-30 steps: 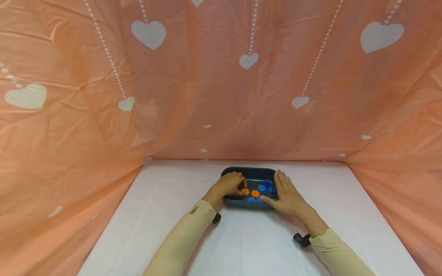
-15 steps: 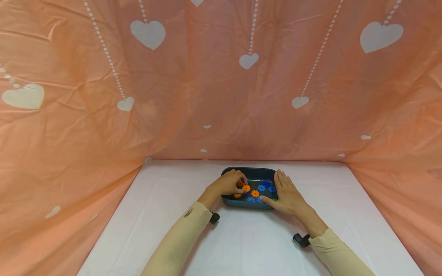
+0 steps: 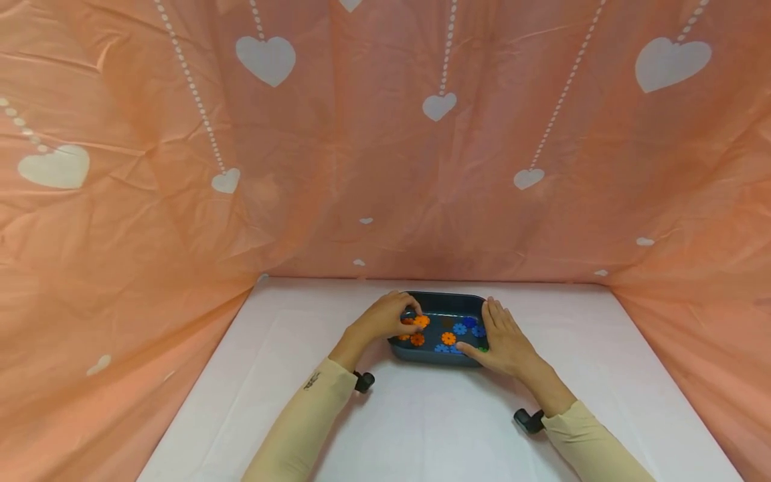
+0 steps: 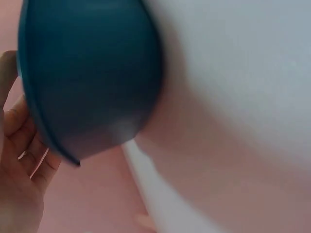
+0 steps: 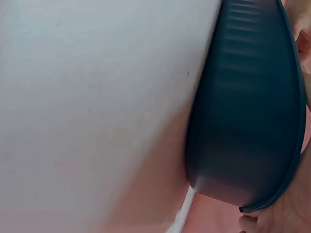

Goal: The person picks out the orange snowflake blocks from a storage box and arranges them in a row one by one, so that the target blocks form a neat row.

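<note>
Inside a dark blue tray (image 3: 434,359) lie several flat flower-shaped pieces. My left hand (image 3: 385,316) reaches over the tray's left end and pinches an orange flower-shaped piece (image 3: 422,321) between thumb and fingers. Below it are more orange pieces, one a darker orange flower (image 3: 417,339). My right hand (image 3: 504,345) lies along the right end, fingers straight, thumb over the front rim. In the left wrist view, the tray's outer wall (image 4: 92,73) hides part of the left hand (image 4: 22,165). The right wrist view shows the right hand (image 5: 286,208) against the tray's rim.
A single orange flower (image 3: 448,339) sits mid-tray, with blue flowers (image 3: 460,329) to its right and front. A bit of green (image 3: 483,349) shows by the right thumb. The white table (image 3: 421,415) ends at a peach curtain (image 3: 385,167) with hearts.
My left hand has moved left and slightly back with the orange flower-shaped piece, uncovering other orange pieces beneath it. The right hand stays on the tray's end. The head view has shifted slightly.
</note>
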Action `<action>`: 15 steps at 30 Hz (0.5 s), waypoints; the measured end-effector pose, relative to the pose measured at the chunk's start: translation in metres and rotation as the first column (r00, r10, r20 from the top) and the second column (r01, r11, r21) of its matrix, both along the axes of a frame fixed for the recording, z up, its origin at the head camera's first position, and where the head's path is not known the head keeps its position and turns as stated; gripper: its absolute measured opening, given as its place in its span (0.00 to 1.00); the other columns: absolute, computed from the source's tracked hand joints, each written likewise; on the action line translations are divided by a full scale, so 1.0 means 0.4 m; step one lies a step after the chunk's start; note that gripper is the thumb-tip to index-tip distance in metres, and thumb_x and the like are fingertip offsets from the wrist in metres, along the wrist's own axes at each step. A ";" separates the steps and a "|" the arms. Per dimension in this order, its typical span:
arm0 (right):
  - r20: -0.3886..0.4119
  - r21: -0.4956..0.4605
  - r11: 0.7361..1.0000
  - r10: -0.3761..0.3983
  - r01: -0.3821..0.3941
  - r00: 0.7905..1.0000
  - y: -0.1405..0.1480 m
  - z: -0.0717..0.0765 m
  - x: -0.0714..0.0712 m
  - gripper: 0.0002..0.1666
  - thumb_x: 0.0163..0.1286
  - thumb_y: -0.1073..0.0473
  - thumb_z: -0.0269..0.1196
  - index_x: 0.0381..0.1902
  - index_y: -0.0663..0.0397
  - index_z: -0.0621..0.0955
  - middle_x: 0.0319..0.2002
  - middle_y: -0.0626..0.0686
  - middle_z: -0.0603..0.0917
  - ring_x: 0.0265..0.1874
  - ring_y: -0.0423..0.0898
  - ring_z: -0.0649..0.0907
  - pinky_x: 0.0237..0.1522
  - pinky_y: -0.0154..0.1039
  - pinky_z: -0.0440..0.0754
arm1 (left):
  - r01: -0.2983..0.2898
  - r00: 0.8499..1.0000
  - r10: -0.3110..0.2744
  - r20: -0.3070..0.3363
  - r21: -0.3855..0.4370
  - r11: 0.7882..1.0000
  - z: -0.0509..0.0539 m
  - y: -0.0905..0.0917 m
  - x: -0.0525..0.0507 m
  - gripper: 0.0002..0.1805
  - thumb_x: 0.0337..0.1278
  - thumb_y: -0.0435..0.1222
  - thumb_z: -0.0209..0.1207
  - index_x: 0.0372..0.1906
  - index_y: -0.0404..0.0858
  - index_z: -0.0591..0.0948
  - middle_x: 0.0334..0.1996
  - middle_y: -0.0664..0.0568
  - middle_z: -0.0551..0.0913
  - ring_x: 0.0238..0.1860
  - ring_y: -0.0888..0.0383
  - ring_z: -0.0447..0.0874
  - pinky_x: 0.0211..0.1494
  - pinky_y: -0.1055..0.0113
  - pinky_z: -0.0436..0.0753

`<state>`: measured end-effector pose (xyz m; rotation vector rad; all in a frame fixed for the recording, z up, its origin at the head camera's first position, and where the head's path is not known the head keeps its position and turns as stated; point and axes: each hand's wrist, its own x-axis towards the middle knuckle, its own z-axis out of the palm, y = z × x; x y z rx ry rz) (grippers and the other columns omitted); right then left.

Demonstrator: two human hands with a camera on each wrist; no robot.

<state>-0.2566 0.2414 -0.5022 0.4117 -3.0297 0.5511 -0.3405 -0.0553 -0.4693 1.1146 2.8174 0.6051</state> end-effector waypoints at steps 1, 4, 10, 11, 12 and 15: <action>-0.004 -0.003 1.000 0.001 -0.001 1.000 0.000 -0.001 0.000 0.72 0.72 0.21 0.58 0.83 0.76 0.48 0.84 0.74 0.45 0.85 0.69 0.46 0.83 0.64 0.44 | -0.002 1.000 0.002 -0.004 0.004 1.000 0.002 -0.007 0.001 0.17 0.67 0.49 0.73 0.52 0.47 0.84 0.55 0.53 0.84 0.64 0.49 0.79 0.75 0.50 0.73; -0.030 -0.006 1.000 0.005 -0.005 1.000 0.001 -0.006 0.001 0.72 0.72 0.21 0.58 0.82 0.78 0.49 0.84 0.75 0.46 0.84 0.71 0.48 0.83 0.65 0.45 | -0.012 1.000 0.012 -0.006 0.030 0.999 0.005 -0.028 0.001 0.16 0.66 0.47 0.74 0.51 0.46 0.84 0.54 0.53 0.84 0.62 0.49 0.79 0.72 0.50 0.74; -0.057 -0.021 1.000 0.006 -0.007 0.998 0.002 -0.007 0.005 0.72 0.71 0.22 0.60 0.82 0.78 0.50 0.83 0.75 0.48 0.83 0.72 0.50 0.82 0.65 0.46 | -0.058 0.998 0.059 -0.009 0.057 0.997 0.012 -0.075 0.003 0.16 0.64 0.45 0.76 0.50 0.46 0.84 0.54 0.52 0.85 0.56 0.51 0.79 0.66 0.51 0.77; -0.054 -0.023 1.000 0.006 -0.007 0.999 0.002 -0.006 0.005 0.72 0.71 0.22 0.60 0.82 0.78 0.50 0.84 0.75 0.48 0.83 0.72 0.50 0.83 0.65 0.46 | -0.068 0.998 0.069 -0.007 0.064 0.996 0.014 -0.084 0.004 0.16 0.63 0.45 0.76 0.50 0.46 0.84 0.55 0.52 0.85 0.54 0.51 0.80 0.64 0.51 0.78; -0.053 -0.017 1.000 0.004 -0.005 0.999 0.001 -0.003 0.006 0.72 0.71 0.22 0.60 0.82 0.78 0.50 0.84 0.75 0.48 0.84 0.71 0.50 0.82 0.66 0.46 | -0.077 0.997 0.078 -0.007 0.076 0.994 0.015 -0.092 0.005 0.16 0.63 0.44 0.76 0.50 0.46 0.84 0.55 0.52 0.85 0.53 0.51 0.80 0.63 0.52 0.78; -0.035 -0.005 1.000 0.000 -0.001 0.999 -0.001 0.003 0.007 0.71 0.72 0.22 0.59 0.82 0.77 0.49 0.84 0.74 0.46 0.84 0.71 0.49 0.83 0.65 0.45 | -0.092 0.995 0.095 -0.015 0.116 0.989 0.017 -0.121 0.008 0.17 0.62 0.43 0.77 0.49 0.45 0.84 0.53 0.51 0.85 0.52 0.48 0.81 0.60 0.52 0.79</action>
